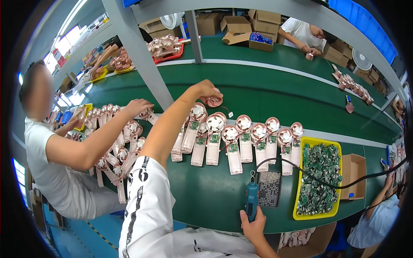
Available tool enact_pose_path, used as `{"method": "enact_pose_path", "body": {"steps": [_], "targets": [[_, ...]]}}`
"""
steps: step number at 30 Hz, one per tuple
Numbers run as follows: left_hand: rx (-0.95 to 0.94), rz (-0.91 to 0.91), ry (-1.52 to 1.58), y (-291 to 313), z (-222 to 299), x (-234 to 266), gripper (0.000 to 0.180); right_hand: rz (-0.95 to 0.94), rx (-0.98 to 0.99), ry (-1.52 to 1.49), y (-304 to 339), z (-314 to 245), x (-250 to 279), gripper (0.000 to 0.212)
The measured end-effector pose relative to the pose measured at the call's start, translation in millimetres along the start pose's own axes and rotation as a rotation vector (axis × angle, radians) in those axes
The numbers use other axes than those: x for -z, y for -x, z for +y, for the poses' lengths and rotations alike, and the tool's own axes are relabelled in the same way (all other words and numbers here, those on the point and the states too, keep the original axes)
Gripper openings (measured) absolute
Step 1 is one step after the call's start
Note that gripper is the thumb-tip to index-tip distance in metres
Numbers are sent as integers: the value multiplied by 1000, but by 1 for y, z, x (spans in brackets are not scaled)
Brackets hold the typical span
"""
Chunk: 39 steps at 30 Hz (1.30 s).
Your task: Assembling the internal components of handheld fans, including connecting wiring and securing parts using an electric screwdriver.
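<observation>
At the far side of the row, my left hand is closed on a round pink fan part, from which a thin wire runs to a small white connector. Near the table's front edge, my right hand grips a teal electric screwdriver, its tip pointing away from me. Between my hands lies a row of pink handheld fans with white blades, several showing green circuit boards. Beside the screwdriver is a dark tray filled with tiny metal pieces, probably screws.
Right of the fans stands a yellow tray heaped with circuit boards, then a cardboard box. A black cable arches over them. A metal post rises at the left. A co-worker reaches among more fans; another person works across the belt.
</observation>
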<state>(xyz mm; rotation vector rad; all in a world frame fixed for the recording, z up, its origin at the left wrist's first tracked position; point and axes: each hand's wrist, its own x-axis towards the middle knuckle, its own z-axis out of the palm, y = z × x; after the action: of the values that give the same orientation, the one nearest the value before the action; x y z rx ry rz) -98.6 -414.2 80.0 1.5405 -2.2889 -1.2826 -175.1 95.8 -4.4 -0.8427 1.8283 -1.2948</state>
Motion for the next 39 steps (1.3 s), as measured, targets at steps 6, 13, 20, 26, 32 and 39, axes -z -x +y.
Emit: {"method": "enact_pose_path", "body": {"steps": [6,13,20,26,32,39], "targets": [[37,-43,22,-16,-9,-18,57,12,-21,22,4,4,-1,28],[-108,-284,-102,-16,-6,-25,86,17,-19,23,6,3,1,29],[-431,-142,-675,-26,2,-39,61,11,-1,61,4,-7,1,31],[-416,-75,-705,-34,8,-43,48,23,45,84,1,-15,1,32],[-573,4,-591,-29,16,-20,46,-5,20,39,2,-5,0,32],[-758,196,-113,58,65,14,46,-27,23,7,4,1,0,34]]}}
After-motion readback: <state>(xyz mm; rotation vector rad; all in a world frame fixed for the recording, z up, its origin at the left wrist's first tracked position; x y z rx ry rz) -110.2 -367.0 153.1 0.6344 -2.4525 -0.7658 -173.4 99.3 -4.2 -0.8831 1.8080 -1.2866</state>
